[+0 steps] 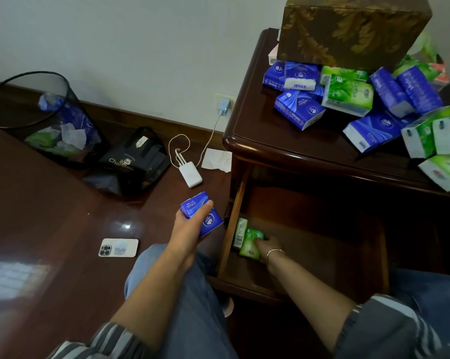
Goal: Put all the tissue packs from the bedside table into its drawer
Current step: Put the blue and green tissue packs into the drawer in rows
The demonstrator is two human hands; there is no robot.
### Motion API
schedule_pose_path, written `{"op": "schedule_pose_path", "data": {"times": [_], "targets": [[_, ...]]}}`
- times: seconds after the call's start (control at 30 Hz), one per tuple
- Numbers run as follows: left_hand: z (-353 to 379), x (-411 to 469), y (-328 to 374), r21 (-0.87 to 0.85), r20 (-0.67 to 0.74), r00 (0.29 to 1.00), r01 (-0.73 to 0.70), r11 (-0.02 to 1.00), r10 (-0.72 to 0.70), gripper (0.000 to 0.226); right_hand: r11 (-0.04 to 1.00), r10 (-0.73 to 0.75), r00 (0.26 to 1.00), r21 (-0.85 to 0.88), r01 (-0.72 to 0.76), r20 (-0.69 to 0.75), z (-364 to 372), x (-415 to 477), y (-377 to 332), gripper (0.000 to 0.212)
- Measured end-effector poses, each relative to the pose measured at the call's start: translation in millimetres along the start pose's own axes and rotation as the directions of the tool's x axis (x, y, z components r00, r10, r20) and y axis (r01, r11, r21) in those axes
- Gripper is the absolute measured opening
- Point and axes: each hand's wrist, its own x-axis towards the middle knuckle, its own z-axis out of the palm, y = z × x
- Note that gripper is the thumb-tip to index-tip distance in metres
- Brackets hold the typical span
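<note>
- Two green plastic-wrapped tissue packs [247, 238] are sitting in the near-left corner of the open dark-wood drawer [309, 255], pushed up against its side wall, I'd guess so that rows can be filled in from there.
- The right hand [264, 246] is reaching into the drawer with its fingers closed around one of those green packs, seemingly pressing it into place beside the other.
- The left hand [192, 224] is gripping a blue plastic-wrapped tissue pack [202, 216], thumb over the top, and holding it just outside the drawer's left edge above the floor, probably waiting its turn.
- Many packs, blue and green, are lying jumbled on the glossy dark-wood bedside worktop [257, 125], in front of a brown-and-gold leaf-patterned box [353, 29]; most of the job looks undone.
- Readable writing: "Vinda" is showing on a blue pack on the worktop [300, 79]; the green packs carry a red logo I cannot make out.
- The black bag on the floor [130, 161] is showing letters beginning "Cha", the rest hidden.
- A white power bank [190, 174] is lying on the floor, its cable running to the wall charger [224, 106]; a phone [118, 247] is lying face down nearby.
</note>
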Motion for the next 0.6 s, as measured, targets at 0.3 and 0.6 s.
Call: {"op": "schedule_pose_path", "data": {"times": [0.3,0.6], "targets": [[0.7,2.5,-1.1,0.015,-0.003,1.000,0.007,1.000,-0.007,0.075,0.988,-0.074,0.995,0.131,0.082,-0.064,-9.1,16.6,1.5,0.020],[-1.4,2.8,-0.4,0.025,-0.006,1.000,0.016,1.000,-0.016,0.072,0.879,-0.436,0.884,-0.291,0.377,-0.171,-0.4,1.8,-8.1,0.044]]}}
